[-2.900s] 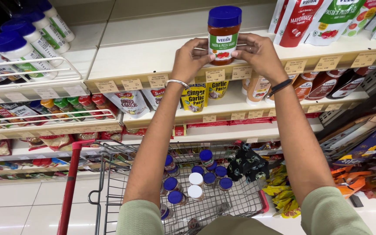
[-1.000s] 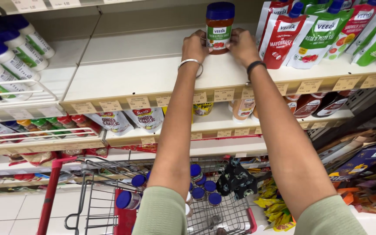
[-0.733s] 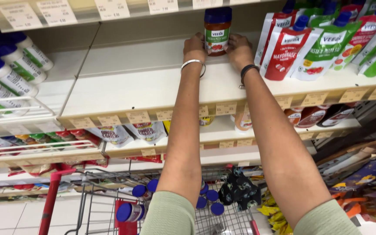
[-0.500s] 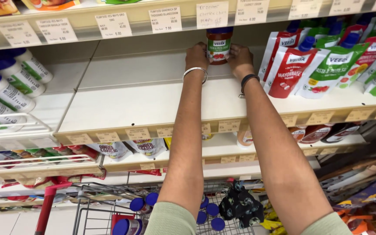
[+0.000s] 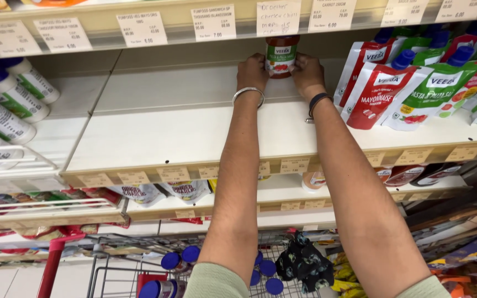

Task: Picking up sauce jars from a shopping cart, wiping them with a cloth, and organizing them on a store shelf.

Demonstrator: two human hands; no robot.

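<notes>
Head view: a jar [image 5: 281,55] of red sauce is held far back on a white shelf [image 5: 183,138], just under the price-tag strip of the shelf above. It is gripped from both sides, the left hand [image 5: 252,72] against its left flank and the right hand [image 5: 307,72] against its right, fingers curled round the glass. Whether its base already rests on the board cannot be told, since the hands hide it.

Several risks can be judged from this. The jar is held at full reach with both arms stretched up and forward, so little force is left for correction; if the grip were loosened before the base sat flat, the jar could tip and roll toward the front edge, below which a cart [image 5: 139,265] with blue-capped jars [image 5: 180,259] is parked. The lid is close to the shelf above and could be knocked against it if the jar were lifted. Just to the right, red and green pouches [image 5: 376,83] lean loosely; they could be toppled if the right elbow swung outward.

Both arms are extended nearly straight, forearms roughly parallel, converging at the jar. A metal bangle [image 5: 248,95] is worn on the left wrist and a dark band [image 5: 317,102] on the right. Palms are turned inward, facing each other across the jar.
</notes>
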